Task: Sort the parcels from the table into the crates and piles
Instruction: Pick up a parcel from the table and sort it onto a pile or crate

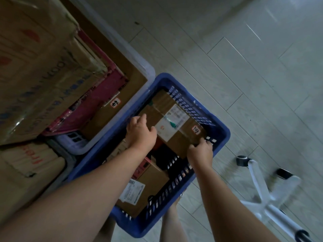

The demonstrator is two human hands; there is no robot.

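Observation:
A blue slotted plastic crate (222, 137) stands on the floor below me. Inside it lies a brown cardboard parcel (176, 137) with a white shipping label and a small red-edged sticker. My left hand (140, 132) grips the parcel's near-left edge, fingers curled over it. My right hand (201, 151) pinches its near-right corner beside the crate wall. Under and in front of it lie other parcels, one a brown box with a white label (150, 186), plus a red-and-black item.
A clear plastic bin (148, 70) to the left holds cardboard and a pink folding crate (97, 105). Large cardboard boxes (35, 67) are stacked at far left. A white office-chair base with castors (265, 194) stands on the tiled floor at right.

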